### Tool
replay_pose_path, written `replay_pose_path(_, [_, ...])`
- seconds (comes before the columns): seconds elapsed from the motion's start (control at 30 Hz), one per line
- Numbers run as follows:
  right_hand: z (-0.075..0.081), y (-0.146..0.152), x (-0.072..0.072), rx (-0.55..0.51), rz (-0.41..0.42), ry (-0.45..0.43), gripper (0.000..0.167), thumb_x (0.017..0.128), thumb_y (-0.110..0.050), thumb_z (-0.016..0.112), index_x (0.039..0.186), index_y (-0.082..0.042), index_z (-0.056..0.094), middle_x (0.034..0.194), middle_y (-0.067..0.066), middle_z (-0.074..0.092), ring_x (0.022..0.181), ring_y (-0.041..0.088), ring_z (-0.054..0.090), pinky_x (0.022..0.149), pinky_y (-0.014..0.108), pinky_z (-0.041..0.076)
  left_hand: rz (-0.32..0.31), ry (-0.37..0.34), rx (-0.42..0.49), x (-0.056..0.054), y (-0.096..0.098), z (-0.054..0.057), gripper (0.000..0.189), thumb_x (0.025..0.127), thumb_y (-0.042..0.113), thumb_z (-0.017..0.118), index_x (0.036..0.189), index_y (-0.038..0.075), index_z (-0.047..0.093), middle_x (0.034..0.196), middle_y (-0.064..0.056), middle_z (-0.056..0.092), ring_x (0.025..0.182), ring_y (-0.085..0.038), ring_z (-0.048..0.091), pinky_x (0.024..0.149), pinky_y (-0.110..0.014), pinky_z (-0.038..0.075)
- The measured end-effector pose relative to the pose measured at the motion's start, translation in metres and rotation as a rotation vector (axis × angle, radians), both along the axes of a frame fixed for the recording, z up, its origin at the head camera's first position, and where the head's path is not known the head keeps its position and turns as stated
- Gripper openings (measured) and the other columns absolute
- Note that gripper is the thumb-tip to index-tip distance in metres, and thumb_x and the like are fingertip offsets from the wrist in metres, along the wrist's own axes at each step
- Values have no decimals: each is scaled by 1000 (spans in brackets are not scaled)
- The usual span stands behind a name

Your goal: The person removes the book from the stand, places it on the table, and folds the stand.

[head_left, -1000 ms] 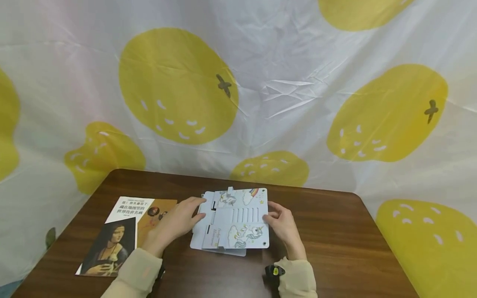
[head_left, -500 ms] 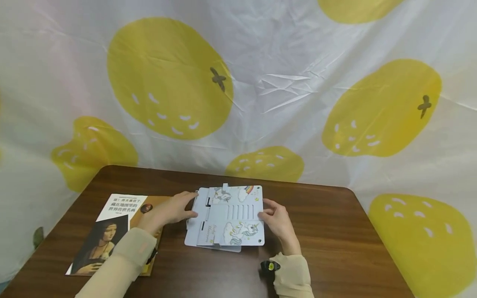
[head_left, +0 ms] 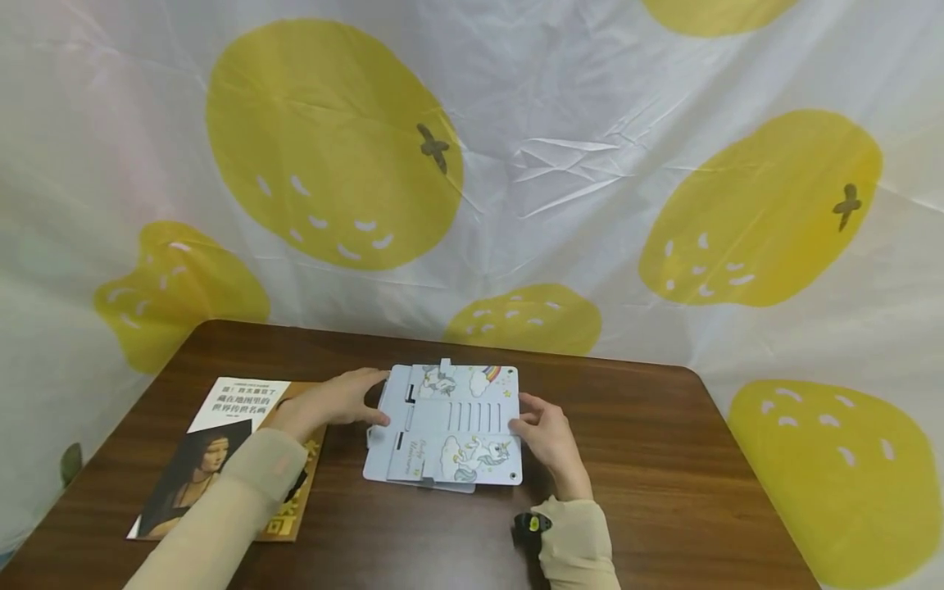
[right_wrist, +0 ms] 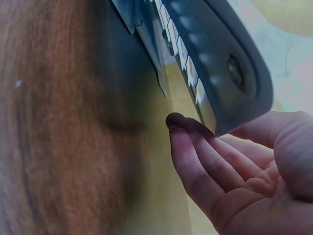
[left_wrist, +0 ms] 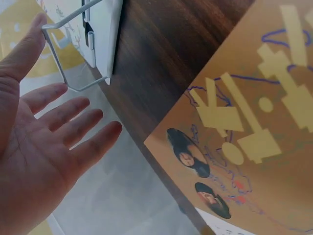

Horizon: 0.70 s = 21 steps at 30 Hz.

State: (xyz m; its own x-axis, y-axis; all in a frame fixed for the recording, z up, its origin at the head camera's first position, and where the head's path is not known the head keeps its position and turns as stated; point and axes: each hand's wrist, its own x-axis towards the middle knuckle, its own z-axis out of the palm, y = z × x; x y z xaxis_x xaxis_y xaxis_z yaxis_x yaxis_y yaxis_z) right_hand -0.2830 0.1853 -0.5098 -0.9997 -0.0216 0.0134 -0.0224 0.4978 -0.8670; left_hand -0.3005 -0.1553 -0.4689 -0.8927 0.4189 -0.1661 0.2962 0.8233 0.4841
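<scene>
A white folding book stand with unicorn and rainbow prints lies over the table, its upper panel raised above a lower plate at the front. My right hand pinches the panel's right edge, thumb on top and fingers beneath. Seen from the right wrist, the fingertips reach under the panel's edge. At the stand's left edge is my left hand, fingers spread. In the left wrist view its thumb meets a bent wire bracket projecting from the stand, and the index fingertip is close to the wire's lower part.
A picture book with a portrait on its cover lies on the left of the brown table, partly under my left forearm. Behind the table hangs a white curtain with yellow fruit prints.
My left hand has drawn back slightly from over the stand's left edge. My right hand keeps its hold on the right edge, and the head view has shifted a little.
</scene>
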Motion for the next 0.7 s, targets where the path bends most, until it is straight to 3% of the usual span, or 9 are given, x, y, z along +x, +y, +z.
replay_pose_path(0.27, [-3, 0, -1, 68, 7, -8, 52, 84, -1, 71, 133, 5, 55, 89, 13, 71, 74, 20, 67, 66, 33, 54, -37, 6, -20, -6, -1, -2, 87, 85, 36, 76, 150, -2, 33, 152, -25, 33, 140, -40, 30, 112, -52, 26])
replay_pose_path(0.7, [-4, 4, -1, 141, -11, 26, 42, 81, 0, 71, 122, 4, 65, 91, 11, 72, 83, 21, 67, 71, 35, 54, -55, 20, -2, -3, 2, 1, 86, 85, 36, 77, 147, -6, 35, 153, -26, 31, 140, -40, 28, 113, -52, 24])
